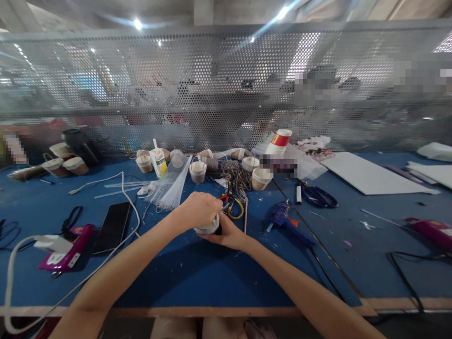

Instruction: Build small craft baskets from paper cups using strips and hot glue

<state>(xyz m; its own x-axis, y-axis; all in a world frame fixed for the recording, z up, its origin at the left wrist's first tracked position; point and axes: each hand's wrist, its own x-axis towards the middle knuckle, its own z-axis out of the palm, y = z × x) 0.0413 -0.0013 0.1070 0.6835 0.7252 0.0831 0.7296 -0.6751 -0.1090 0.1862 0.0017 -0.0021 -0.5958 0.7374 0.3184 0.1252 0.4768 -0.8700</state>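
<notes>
Near the front middle of the table, a small cup (208, 229) with a white rim is tilted between my hands. My right hand (229, 233) wraps round it from the right and below. My left hand (202, 208) is closed over the top of the cup, its fingers curled at the rim. A thin teal tip shows by the left fingertips; what they pinch is hidden. Just beyond the hands lie yellow-and-red handled pliers (236, 208) and a bundle of grey-brown cord (236, 176). To the right rests a blue glue gun (289, 223).
Similar small cups with handles (198, 171) stand along the back, beside clear sticks (176, 188) and a drink carton (158, 164). Scissors (319, 195) and a white board (374, 174) lie right. Left are a phone (112, 227), purple power strip (67, 249) and white cable (132, 202).
</notes>
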